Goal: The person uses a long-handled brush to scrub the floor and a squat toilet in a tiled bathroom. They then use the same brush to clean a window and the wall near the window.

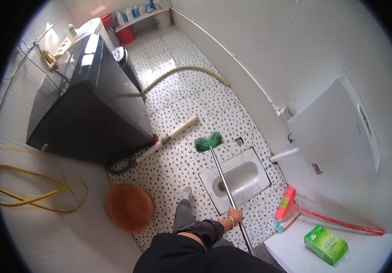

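My left hand [235,215], with a bracelet at the wrist, grips the shiny metal pole of a green-bristled broom [225,181]. From my hand the pole slants up and left across the white squat toilet [247,177]. The green bristle head [208,141] lies against the speckled floor just beyond the toilet, left of a small square floor drain [239,141]. The pole's near end runs out of sight by my dark clothing. My right hand is out of view.
A black washing machine [97,102] stands left, with a white pipe [168,134] and a hose [185,68] on the floor. Near my foot is an orange-brown basin [131,208]. At right are a red-handled brush [286,203], a green packet [326,244] and a white cistern [332,126].
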Demonstrator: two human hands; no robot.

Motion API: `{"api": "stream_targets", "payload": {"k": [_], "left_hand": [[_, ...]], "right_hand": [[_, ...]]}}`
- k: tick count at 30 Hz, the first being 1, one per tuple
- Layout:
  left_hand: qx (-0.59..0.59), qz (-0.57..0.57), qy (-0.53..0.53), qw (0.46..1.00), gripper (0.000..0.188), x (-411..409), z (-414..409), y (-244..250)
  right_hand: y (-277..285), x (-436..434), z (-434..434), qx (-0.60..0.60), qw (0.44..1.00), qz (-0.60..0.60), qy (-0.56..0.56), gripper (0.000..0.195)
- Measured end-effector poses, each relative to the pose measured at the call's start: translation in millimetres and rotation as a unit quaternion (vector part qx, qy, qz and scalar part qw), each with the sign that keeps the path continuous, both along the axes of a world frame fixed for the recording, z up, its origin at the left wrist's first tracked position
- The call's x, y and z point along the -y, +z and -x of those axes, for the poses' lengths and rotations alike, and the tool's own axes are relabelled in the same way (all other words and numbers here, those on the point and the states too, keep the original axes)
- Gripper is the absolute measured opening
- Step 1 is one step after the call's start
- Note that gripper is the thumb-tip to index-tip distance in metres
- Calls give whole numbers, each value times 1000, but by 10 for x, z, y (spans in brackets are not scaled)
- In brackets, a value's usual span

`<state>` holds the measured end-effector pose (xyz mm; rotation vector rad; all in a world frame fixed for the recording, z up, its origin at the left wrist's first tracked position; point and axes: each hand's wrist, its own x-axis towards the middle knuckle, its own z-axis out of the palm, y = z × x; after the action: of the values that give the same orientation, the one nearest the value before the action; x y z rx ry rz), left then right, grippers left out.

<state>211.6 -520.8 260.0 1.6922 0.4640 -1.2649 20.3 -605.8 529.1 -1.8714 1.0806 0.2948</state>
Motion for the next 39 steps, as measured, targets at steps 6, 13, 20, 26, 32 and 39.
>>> {"api": "stream_targets", "payload": {"k": [6, 13, 20, 26, 32, 39], "left_hand": [[-154, 202, 181, 950, 13, 86, -1819, 233], [-173, 219, 216, 936, 23, 364, -3677, 525], [-195, 333, 189, 903, 25, 999, -4778, 724], [-200, 245, 246, 916, 11, 1487, -6050, 664], [-125, 471, 260, 834, 27, 1901, -8007, 1590], [56, 363, 359, 858, 30, 2067, -9386, 2157]], "right_hand": [[119, 43, -1162, 18, 1000, 15, 3, 44], [512, -24, -2639, 39, 999, 35, -12, 44], [670, 450, -3710, 47, 998, 31, -33, 44], [407, 1410, -4920, 76, 997, 18, 4, 44], [288, 2144, -6738, 123, 989, -4, 81, 44], [304, 2346, -9073, 176, 971, -43, 154, 45]]}}
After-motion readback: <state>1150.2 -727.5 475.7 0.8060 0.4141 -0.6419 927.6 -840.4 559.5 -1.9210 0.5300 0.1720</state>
